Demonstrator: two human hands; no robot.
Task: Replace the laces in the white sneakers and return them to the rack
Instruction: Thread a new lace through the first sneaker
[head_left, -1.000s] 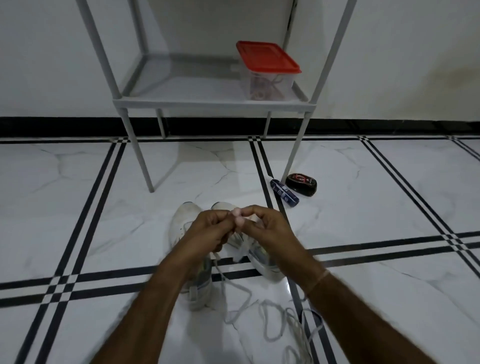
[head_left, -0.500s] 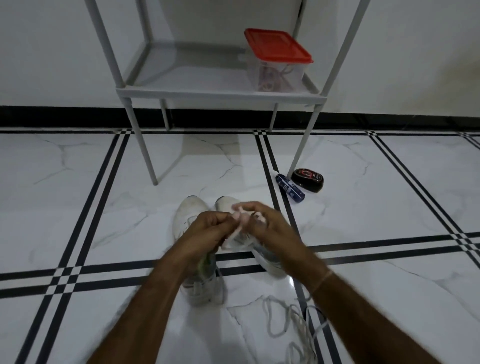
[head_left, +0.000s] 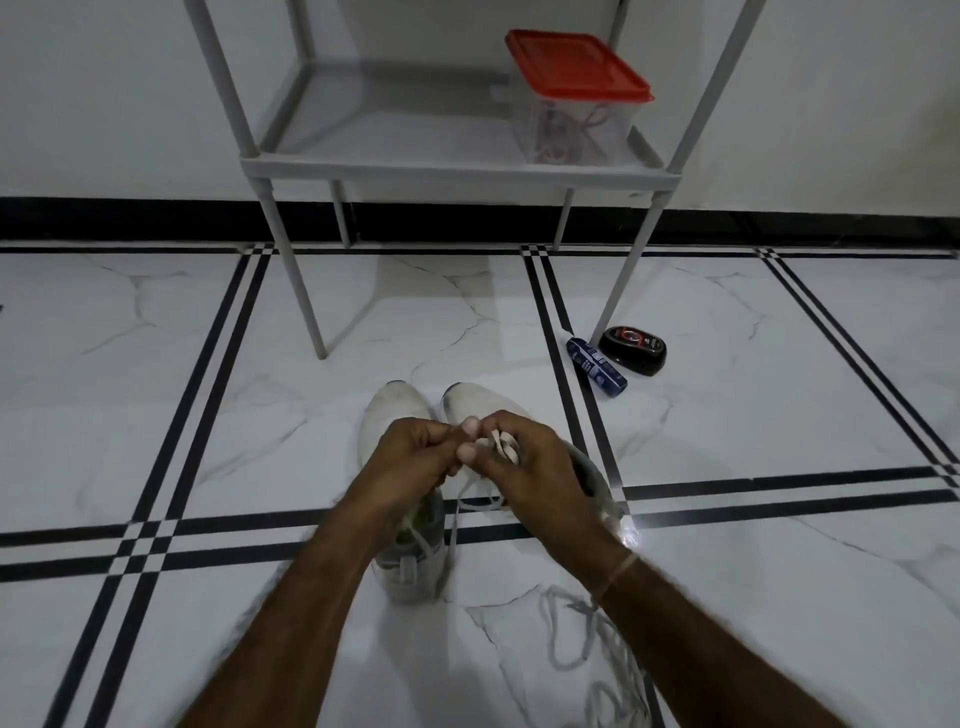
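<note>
Over the last second the white lace (head_left: 498, 444) has gone from a pinched end to a small folded bundle. The right hand (head_left: 530, 467) now grips it with curled fingers, and the left hand (head_left: 410, 457) pinches its near edge, one strand trailing down toward the white sneakers (head_left: 397, 410) on the floor directly below. Lacing therefore seems to be still in preparation, not threading. The loose lace (head_left: 587, 639) stays at 5 o'clock of the hands, and the rack (head_left: 457, 171) at 12 o'clock holds only a red-lidded box (head_left: 576, 67). At 2 o'clock, the blue tube (head_left: 596, 368) and black tin (head_left: 632, 351) carry print too small to read.
</note>
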